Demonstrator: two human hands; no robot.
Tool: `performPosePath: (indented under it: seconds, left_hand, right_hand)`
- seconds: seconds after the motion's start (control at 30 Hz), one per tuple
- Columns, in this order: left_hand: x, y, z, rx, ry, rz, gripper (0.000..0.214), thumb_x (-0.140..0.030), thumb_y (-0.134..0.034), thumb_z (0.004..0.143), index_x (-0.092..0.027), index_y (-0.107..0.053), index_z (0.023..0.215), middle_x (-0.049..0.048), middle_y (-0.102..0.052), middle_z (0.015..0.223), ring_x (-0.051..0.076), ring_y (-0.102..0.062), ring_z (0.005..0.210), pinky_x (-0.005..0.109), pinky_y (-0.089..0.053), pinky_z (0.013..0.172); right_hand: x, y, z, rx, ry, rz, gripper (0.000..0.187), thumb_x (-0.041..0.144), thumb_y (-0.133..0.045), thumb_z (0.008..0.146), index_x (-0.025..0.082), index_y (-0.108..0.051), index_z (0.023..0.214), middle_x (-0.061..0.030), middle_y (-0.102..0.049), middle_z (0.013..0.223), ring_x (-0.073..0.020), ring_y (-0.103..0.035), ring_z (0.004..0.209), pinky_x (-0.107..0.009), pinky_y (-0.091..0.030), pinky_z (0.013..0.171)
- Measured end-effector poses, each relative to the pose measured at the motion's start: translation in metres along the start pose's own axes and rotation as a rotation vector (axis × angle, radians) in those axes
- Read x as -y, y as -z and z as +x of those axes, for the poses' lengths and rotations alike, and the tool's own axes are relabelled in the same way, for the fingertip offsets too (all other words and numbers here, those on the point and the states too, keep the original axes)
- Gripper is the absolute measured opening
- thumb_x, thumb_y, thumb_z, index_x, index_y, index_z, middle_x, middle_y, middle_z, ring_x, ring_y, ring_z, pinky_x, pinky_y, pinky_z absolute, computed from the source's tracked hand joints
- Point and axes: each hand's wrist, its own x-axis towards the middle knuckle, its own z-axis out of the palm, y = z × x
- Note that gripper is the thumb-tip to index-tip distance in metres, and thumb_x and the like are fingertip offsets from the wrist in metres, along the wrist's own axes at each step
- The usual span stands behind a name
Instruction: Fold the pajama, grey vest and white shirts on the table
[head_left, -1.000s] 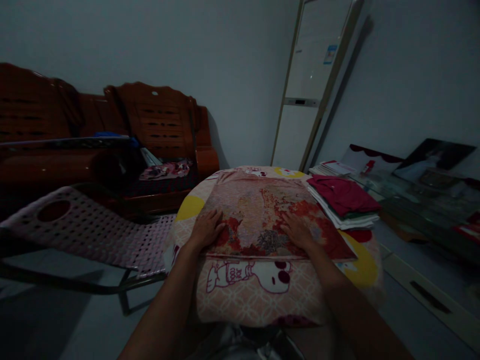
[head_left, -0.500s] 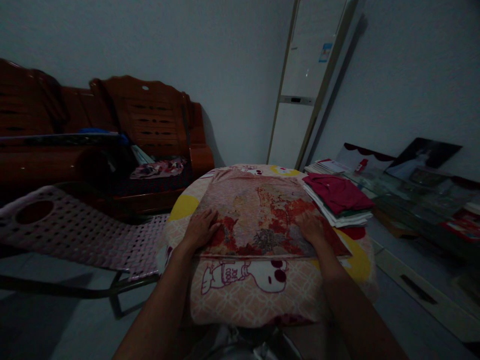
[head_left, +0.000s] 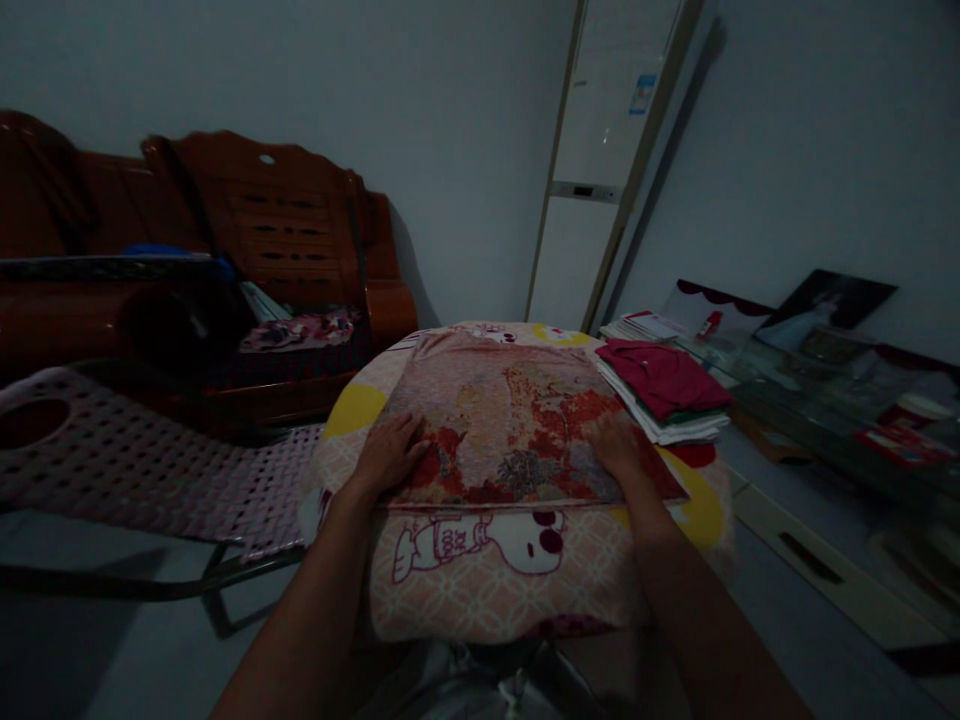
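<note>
A pinkish garment with a red and tan print [head_left: 495, 420] lies spread flat on the padded cloth with a cartoon dog pattern [head_left: 480, 590]. My left hand [head_left: 390, 452] rests on its left edge, palm down, fingers stretched out and apart. On the right part of the print lies my right hand [head_left: 616, 448], also palm down, its fingers extended and a little blurred. Neither hand holds anything. To the right of the garment sits a stack of folded clothes, a crimson one [head_left: 660, 375] on top of white and dark ones.
At left stand a woven lounge chair [head_left: 180, 460] and a carved wooden sofa [head_left: 270, 220] with cloths on its seat. A tall white air conditioner [head_left: 577, 200] stands in the corner. The glass-topped table [head_left: 817, 390] at right carries a picture, papers and other items.
The whole view has shifted slightly, so things appear a little further left. Both hands stay on the garment in nearly the same places, and the garment lies as before.
</note>
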Motion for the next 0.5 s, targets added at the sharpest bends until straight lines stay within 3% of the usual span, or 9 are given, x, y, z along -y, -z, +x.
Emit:
performPosePath:
  seconds: [0.13, 0.3, 0.4, 0.5]
  left_hand:
    - [0.003, -0.001, 0.001, -0.002, -0.013, 0.012, 0.056, -0.044, -0.041, 0.093, -0.011, -0.052, 0.138, 0.0173, -0.051, 0.144, 0.032, -0.050, 0.129, 0.044, -0.037, 0.110]
    - [-0.005, 0.011, -0.001, 0.007, 0.019, 0.015, 0.052, -0.039, -0.044, 0.091, -0.012, -0.055, 0.134, 0.0164, -0.055, 0.140, 0.031, -0.053, 0.126, 0.045, -0.038, 0.110]
    - [-0.023, 0.021, -0.003, 0.053, 0.041, -0.023, 0.045, -0.037, -0.047, 0.091, -0.013, -0.060, 0.127, 0.0164, -0.059, 0.133, 0.031, -0.057, 0.120, 0.045, -0.042, 0.107]
    - [-0.053, 0.025, -0.007, 0.095, -0.088, -0.195, 0.044, -0.035, -0.048, 0.091, -0.017, -0.058, 0.130, 0.0127, -0.055, 0.140, 0.028, -0.050, 0.131, 0.043, -0.040, 0.110]
  right_hand:
    - [-0.003, 0.001, -0.002, -0.012, -0.127, 0.004, 0.047, 0.035, -0.041, 0.096, 0.013, -0.053, 0.135, -0.0178, -0.051, 0.144, -0.0299, -0.040, 0.137, -0.044, -0.030, 0.111]
    - [-0.004, 0.002, -0.002, -0.011, -0.162, 0.052, 0.052, 0.038, -0.041, 0.095, 0.011, -0.051, 0.138, -0.0191, -0.050, 0.144, -0.0305, -0.040, 0.137, -0.043, -0.029, 0.112]
    - [-0.003, 0.002, -0.001, -0.017, -0.145, 0.074, 0.054, 0.036, -0.041, 0.095, 0.012, -0.047, 0.142, -0.0194, -0.050, 0.145, -0.0322, -0.039, 0.138, -0.046, -0.028, 0.112]
    - [-0.002, 0.002, 0.000, 0.010, -0.143, 0.075, 0.053, 0.036, -0.039, 0.095, 0.011, -0.048, 0.141, -0.0198, -0.052, 0.142, -0.0335, -0.040, 0.137, -0.048, -0.028, 0.111]
